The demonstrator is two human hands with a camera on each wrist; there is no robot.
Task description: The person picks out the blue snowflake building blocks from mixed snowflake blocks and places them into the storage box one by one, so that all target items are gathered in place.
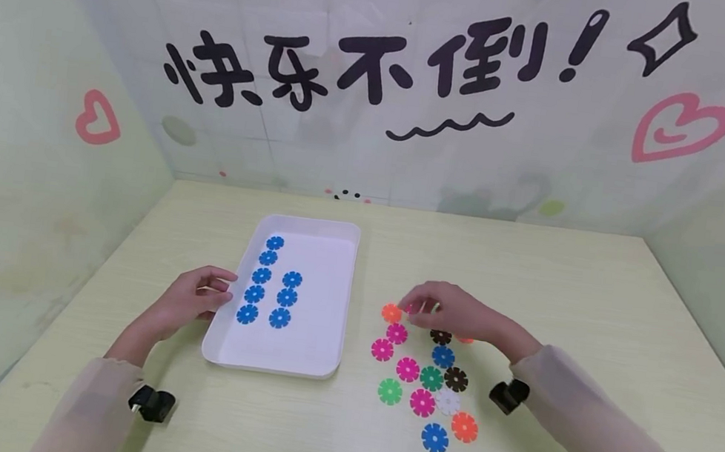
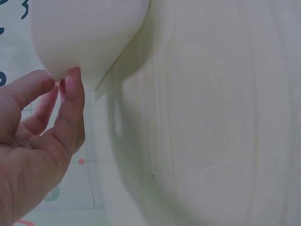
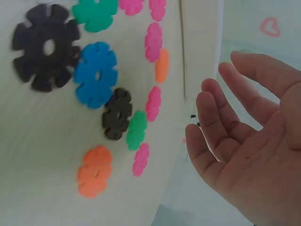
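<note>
A white tray [image 1: 326, 274] lies on the table, with several blue snowflake discs [image 1: 248, 314] in two columns on its left and middle. At the tray's left rim, the left hand [image 1: 189, 297] pinches the edge between thumb and fingers; the left wrist view shows the fingertips [image 2: 73, 77] against the tray's wall [image 2: 89, 42]. The right hand [image 1: 450, 310] hovers over the far end of a loose spread of coloured discs. Its fingers [image 3: 211, 122] are slightly bent and apart, with nothing between them in the right wrist view. In the head view the hand partly covers a few discs.
Right of the tray lie pink [image 1: 407, 370], orange [image 1: 464, 427], green [image 1: 390, 391], dark brown [image 1: 455, 379], white [image 1: 448, 400] and blue [image 1: 435, 439] discs, some touching. A printed backdrop [image 1: 344, 149] borders the table's back edge, with panels on both sides.
</note>
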